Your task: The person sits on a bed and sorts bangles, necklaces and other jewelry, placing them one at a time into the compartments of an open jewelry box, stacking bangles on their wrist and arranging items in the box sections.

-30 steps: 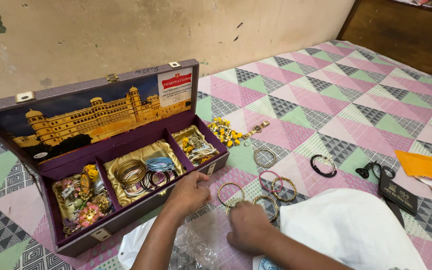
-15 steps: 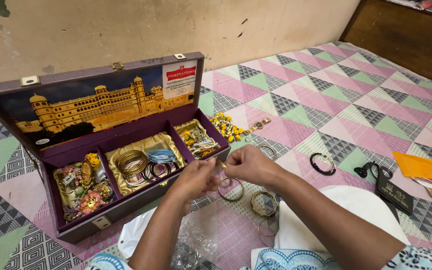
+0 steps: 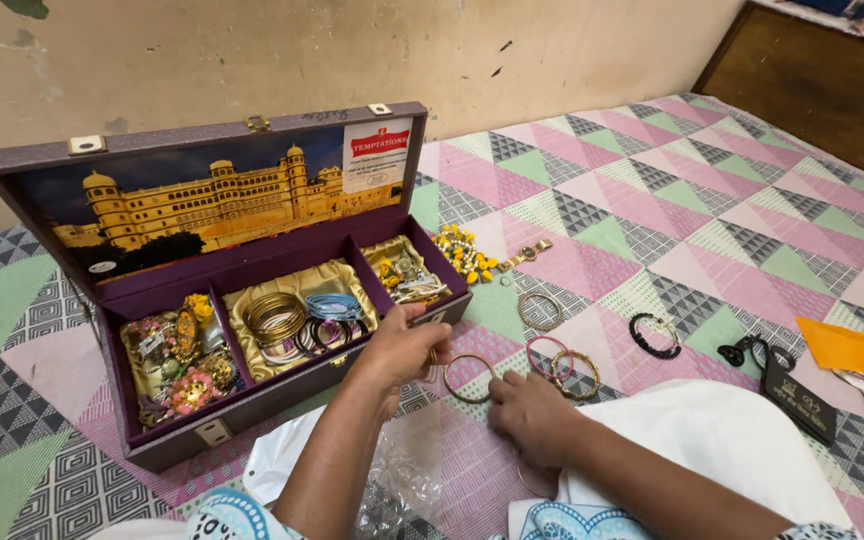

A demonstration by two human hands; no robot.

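Purple jewellery box (image 3: 282, 400) open at left on the bed (image 3: 652, 200), hinged lid propped back toward the wall, near its left edge. Three compartments: left one packed with mixed ornaments (image 3: 174, 365), middle one holding stacked gold, blue and dark bangles (image 3: 302, 320), right one holding a tangle of small gold pieces (image 3: 404, 280); single items in the outer two hard to make out. Little free room between box front and the clear plastic bag (image 3: 397, 485) below it, bag partly cut off by the lower frame edge.

Left hand (image 3: 402, 350) at the box front wall, fingers curled narrow around a small gold piece; exact item too hidden by the fingers to tell. Gold bangle (image 3: 469, 377) flat on the bed just beside that hand, between the two hands. Right hand (image 3: 532, 415) low on the bedcover, fingers bent down close together at the bangle's near rim; whether touching or gripping, cannot tell. Pink bangle (image 3: 546, 356) and beaded gold bangle (image 3: 576, 373) overlapping just right of it.

Further back: yellow bead cluster (image 3: 464, 255), gold watch (image 3: 524, 254), another gold bangle (image 3: 540, 311). Black bracelet (image 3: 652, 335) apart to the right. White cloth (image 3: 722, 450) covering the lower right, hiding the bed beneath. Dark pouch (image 3: 797, 395) and orange packet (image 3: 857, 350) near the right edge, packet cut off. Wide open bedcover beyond, toward the far right.
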